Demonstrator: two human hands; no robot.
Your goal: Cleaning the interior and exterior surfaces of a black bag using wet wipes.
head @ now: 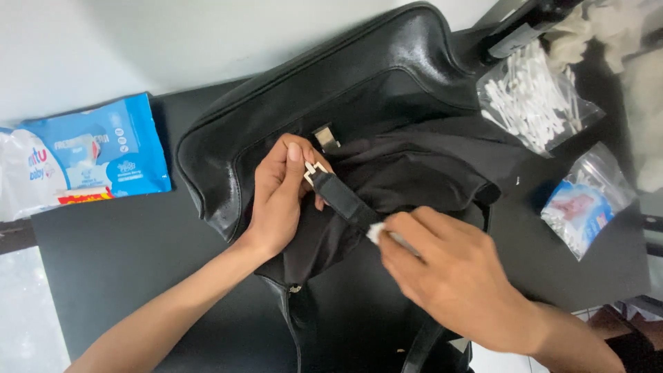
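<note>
A single head-worn camera looks steeply down from close above the black counter [103, 269]. It faces away from the person toward a pale wall [173, 41], with both forearms entering from the bottom edge.

A black leather handbag [359, 76] lies on its side on the dark worktop [124, 255], its glossy rounded body toward the far edge and its dark fabric lining [414, 173] pulled out across the middle. A short black strap [343, 198] with a silver metal buckle [315, 170] at its end runs diagonally over the lining; the buckle end is pinched up off the bag. A small white cotton swab [376, 233] presses against the strap's lower end. A second silver clasp [327, 137] sits on the bag just above the buckle.
</note>
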